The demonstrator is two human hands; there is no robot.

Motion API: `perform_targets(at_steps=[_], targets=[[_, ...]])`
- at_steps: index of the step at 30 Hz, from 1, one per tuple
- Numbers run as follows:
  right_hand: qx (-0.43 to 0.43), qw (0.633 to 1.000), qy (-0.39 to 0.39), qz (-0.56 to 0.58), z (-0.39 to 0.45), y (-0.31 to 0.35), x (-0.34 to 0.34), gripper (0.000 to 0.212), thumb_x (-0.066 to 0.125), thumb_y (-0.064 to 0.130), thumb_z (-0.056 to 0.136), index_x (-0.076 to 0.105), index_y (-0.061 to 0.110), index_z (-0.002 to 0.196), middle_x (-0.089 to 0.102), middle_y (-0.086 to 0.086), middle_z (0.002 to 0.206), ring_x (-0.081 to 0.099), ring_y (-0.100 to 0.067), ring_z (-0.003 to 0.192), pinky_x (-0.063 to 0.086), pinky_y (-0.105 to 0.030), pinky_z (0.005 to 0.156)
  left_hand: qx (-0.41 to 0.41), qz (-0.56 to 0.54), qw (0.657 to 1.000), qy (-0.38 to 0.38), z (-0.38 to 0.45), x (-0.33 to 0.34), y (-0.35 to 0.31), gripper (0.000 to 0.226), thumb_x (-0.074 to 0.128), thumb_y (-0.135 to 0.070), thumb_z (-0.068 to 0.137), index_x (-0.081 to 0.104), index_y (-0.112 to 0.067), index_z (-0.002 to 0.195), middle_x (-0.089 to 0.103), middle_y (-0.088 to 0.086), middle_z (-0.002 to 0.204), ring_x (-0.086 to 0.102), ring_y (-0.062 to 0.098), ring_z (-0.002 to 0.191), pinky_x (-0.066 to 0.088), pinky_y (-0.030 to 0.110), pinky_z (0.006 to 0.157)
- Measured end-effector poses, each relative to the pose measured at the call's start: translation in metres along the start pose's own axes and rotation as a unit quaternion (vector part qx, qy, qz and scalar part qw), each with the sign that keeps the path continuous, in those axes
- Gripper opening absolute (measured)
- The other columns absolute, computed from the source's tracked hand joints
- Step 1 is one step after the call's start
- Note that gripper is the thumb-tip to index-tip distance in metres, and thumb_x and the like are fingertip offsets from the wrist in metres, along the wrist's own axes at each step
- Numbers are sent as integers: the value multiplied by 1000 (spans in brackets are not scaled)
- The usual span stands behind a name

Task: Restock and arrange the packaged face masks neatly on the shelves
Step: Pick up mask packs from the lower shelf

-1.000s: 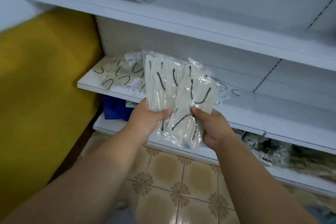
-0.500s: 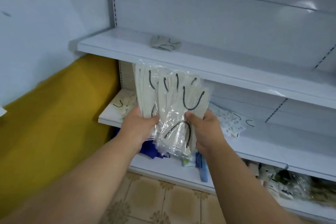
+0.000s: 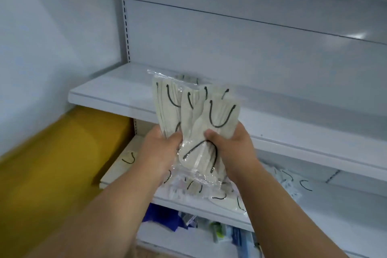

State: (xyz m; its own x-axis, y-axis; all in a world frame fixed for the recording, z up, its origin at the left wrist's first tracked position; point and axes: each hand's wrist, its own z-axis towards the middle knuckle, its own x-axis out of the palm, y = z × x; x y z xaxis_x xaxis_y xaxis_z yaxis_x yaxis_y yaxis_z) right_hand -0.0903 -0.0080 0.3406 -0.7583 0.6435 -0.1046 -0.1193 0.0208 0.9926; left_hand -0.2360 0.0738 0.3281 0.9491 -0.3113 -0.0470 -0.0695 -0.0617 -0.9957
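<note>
Two hands hold a fanned bundle of mask packets (image 3: pixel 194 123) upright between them: the left hand (image 3: pixel 161 151) grips the packets' left edge, the right hand (image 3: pixel 232 148) pinches the front packet. Behind them runs a white shelf (image 3: pixel 109 94); below them, loose mask packets (image 3: pixel 209 192) lie, perhaps overlapping, on the lower shelf (image 3: pixel 117 172).

mask packs (image 3: pixel 194 115) before upper shelf (image 3: pixel 109 94)

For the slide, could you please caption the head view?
Both hands, left and right, hold packaged face masks before a white shelf.
</note>
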Motion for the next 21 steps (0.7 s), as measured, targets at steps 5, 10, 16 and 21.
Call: perform_targets(at_steps=[5, 10, 16, 21], targets=[[2, 1000, 5, 14, 75, 20, 18, 32, 76, 8, 80, 69, 23, 107, 77, 2, 98, 75, -19, 89, 61, -43, 80, 23, 19, 1000, -6, 63, -5, -35, 8, 75, -22, 88, 69, -26, 91, 76, -7, 82, 72, 19, 86, 58, 39, 82], [23, 995, -97, -6, 152, 37, 19, 15, 73, 4, 80, 70, 10, 94, 76, -7, 84, 74, -24, 76, 60, -31, 63, 19, 19, 999, 39, 140, 6, -55, 17, 76, -36, 86, 69, -24, 97, 77, 0, 92, 72, 24, 91, 57, 51, 90], [82, 980, -128, -124, 221, 30, 22, 13, 72, 7, 82, 62, 15, 82, 68, -5, 84, 67, -24, 79, 55, -29, 67, 16, 230, 959, 167, 216, 32, -69, 7, 63, -10, 88, 63, -6, 93, 66, 12, 81, 61, 17, 50, 41, 20, 43], [131, 924, -96, -347, 244, 15, 35, 13, 69, 22, 85, 62, 12, 82, 62, -4, 77, 57, -18, 66, 40, -23, 51, 139, 518, 827, 166, 240, 25, -58, 34, 70, -44, 85, 52, -14, 86, 59, 0, 77, 61, 20, 68, 46, 29, 55]])
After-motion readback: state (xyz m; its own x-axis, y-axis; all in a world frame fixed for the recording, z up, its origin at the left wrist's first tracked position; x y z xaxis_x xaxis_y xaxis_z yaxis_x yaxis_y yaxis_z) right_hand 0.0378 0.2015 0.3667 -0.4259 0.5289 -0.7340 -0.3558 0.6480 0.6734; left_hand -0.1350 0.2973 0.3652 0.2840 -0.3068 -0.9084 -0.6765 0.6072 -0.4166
